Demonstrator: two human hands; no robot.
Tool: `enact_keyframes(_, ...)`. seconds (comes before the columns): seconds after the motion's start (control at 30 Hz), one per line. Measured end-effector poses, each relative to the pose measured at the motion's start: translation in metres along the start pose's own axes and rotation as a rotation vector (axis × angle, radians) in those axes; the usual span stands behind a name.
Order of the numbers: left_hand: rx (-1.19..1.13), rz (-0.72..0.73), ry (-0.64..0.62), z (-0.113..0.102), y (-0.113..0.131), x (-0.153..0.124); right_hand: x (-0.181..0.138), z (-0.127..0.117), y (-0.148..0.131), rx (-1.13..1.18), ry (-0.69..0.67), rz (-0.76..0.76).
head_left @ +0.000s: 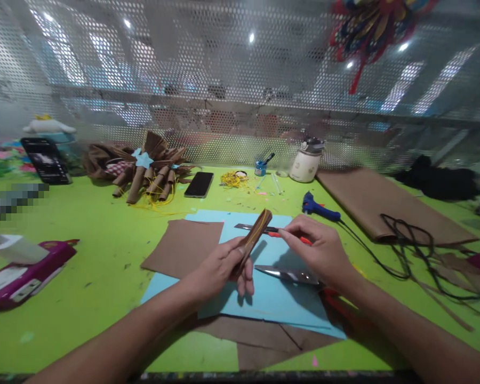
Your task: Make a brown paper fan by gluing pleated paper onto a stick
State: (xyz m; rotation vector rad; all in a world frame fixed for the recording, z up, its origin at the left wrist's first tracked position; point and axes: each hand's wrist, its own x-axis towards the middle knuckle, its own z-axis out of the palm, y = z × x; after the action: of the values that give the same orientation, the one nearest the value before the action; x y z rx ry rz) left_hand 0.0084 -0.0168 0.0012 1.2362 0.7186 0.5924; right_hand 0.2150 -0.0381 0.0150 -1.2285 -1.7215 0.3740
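Note:
My left hand (228, 261) is closed around a narrow bundle of folded brown paper (258, 232), tilted up to the right. Yellow string runs along that bundle. Just to its right, my right hand (320, 248) is closed in a pinch; what lies between the fingertips is too small to make out. A red utility knife (272, 233) passes behind the bundle and the right fingertips; whether it is held or lies on the paper I cannot tell. Below are scissors (288, 274) with red handles, partly hidden by my right wrist, on light blue paper (264, 304).
Brown paper (192, 245) lies left of my hands. A blue glue gun (320, 207) with a black cord rests at right, near a large folded brown sheet (388, 202). Behind are rolled paper pieces (156, 181), a phone (199, 184), yellow string (232, 179) and a bottle (304, 162).

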Motion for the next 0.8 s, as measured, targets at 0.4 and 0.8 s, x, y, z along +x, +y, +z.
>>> enact_keyframes(0.4,-0.253,0.161,0.381,-0.002,0.001,0.006,-0.020,0.034,-0.011,0.053,-0.337,-0.063)
enact_keyframes(0.8,-0.391,0.260,0.508,0.001,0.012,0.000,-0.025,0.101,-0.040,0.207,-0.572,0.272)
